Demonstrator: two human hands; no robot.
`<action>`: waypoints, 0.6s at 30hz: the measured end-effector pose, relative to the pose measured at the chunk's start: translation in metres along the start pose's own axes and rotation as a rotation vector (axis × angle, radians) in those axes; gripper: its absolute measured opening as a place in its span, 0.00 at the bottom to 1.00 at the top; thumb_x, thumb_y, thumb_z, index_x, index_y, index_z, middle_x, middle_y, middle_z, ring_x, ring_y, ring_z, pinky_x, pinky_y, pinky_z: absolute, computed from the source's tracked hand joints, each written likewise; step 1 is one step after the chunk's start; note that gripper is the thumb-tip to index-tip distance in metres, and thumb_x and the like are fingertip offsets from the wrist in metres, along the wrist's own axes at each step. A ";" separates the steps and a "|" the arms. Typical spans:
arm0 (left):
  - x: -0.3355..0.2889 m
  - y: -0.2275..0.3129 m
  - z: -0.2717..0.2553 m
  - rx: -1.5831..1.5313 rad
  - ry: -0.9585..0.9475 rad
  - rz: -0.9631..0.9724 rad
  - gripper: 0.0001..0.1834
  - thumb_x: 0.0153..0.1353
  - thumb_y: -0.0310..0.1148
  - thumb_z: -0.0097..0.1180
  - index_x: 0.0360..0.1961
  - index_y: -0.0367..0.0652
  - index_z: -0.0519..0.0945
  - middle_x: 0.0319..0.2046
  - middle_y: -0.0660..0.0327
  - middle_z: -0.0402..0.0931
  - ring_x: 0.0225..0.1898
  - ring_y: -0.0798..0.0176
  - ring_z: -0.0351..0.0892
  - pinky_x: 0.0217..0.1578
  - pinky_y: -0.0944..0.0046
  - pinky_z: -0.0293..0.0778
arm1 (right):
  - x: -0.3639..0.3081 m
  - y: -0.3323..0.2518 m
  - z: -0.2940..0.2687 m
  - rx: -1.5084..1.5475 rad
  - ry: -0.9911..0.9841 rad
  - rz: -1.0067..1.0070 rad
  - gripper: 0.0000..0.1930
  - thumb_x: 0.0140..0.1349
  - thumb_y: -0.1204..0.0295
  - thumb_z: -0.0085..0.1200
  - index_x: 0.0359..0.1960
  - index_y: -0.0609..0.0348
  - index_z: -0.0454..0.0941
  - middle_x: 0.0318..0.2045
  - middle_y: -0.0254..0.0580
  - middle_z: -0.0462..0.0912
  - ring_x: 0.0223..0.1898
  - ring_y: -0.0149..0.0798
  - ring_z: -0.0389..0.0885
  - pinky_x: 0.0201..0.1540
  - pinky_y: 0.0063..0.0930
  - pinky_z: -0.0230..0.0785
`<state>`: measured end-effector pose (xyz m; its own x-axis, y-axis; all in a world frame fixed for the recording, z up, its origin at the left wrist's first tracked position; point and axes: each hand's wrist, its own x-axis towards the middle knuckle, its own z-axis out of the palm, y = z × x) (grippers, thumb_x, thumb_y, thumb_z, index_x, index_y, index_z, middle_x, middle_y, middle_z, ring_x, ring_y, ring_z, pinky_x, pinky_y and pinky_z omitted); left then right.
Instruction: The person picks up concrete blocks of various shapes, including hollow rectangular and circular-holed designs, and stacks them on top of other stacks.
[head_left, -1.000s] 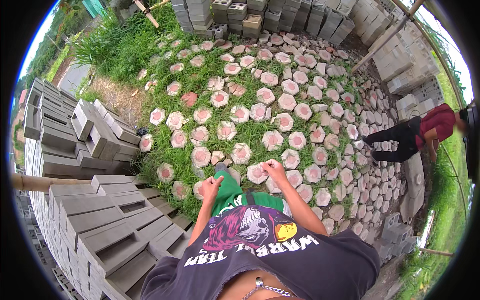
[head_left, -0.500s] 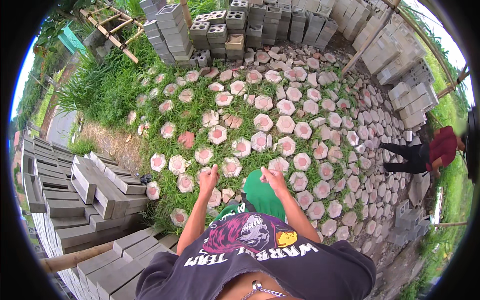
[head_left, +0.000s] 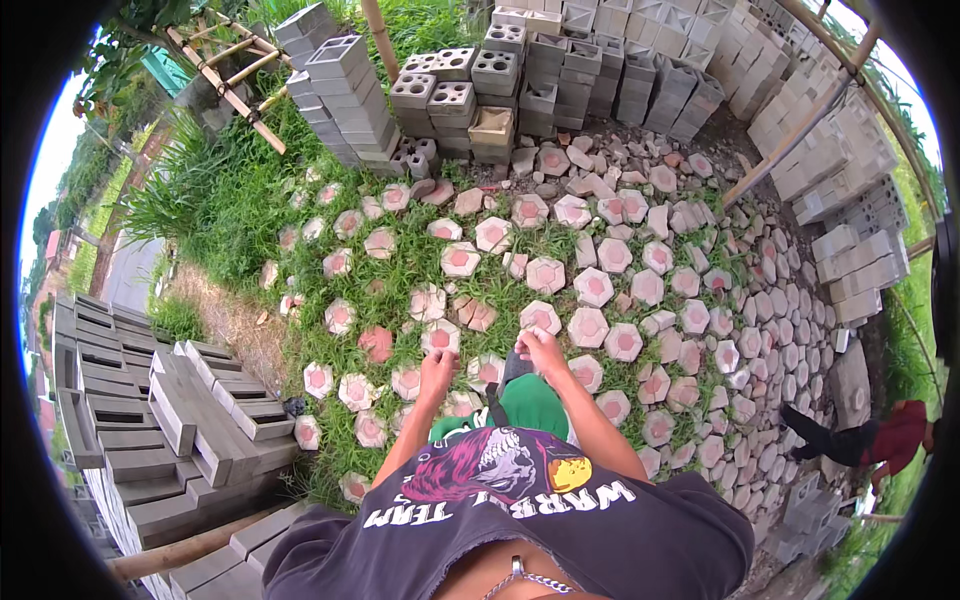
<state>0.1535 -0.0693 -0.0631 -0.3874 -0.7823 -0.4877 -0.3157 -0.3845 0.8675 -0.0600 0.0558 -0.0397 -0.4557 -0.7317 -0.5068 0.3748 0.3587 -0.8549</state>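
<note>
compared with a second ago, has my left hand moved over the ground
Yes, forward: your left hand now appears almost level with the reddish paver, which lay well ahead of it then.

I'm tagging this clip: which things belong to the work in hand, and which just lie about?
At hand: left hand and right hand, nothing visibly held; hexagonal pavers nearest, below.

Lying about: stacked concrete blocks; bamboo pole; bamboo frame.
</note>
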 end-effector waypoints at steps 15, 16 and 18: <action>0.220 0.158 0.090 0.222 -0.059 -0.020 0.13 0.50 0.36 0.68 0.23 0.40 0.77 0.21 0.64 0.77 0.24 0.72 0.74 0.27 0.70 0.71 | 0.204 -0.117 -0.072 0.082 0.078 0.094 0.10 0.57 0.68 0.63 0.32 0.56 0.73 0.29 0.34 0.79 0.31 0.27 0.79 0.35 0.22 0.74; 0.243 0.169 0.093 0.248 -0.040 -0.011 0.17 0.48 0.39 0.70 0.19 0.40 0.75 0.20 0.62 0.77 0.21 0.71 0.72 0.26 0.66 0.69 | 0.220 -0.125 -0.073 0.070 0.104 0.110 0.10 0.57 0.67 0.63 0.30 0.56 0.73 0.28 0.34 0.79 0.31 0.27 0.79 0.35 0.23 0.74; 0.300 0.190 0.101 0.269 -0.050 0.039 0.18 0.48 0.40 0.70 0.18 0.40 0.74 0.19 0.62 0.76 0.21 0.71 0.71 0.25 0.66 0.69 | 0.257 -0.142 -0.075 0.054 0.137 0.108 0.10 0.57 0.67 0.63 0.29 0.55 0.73 0.27 0.34 0.79 0.30 0.28 0.79 0.35 0.23 0.74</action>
<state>-0.1101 -0.3277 -0.0541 -0.4441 -0.7663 -0.4643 -0.5156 -0.2052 0.8319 -0.2913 -0.1399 -0.0569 -0.5150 -0.6031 -0.6091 0.4687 0.3968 -0.7892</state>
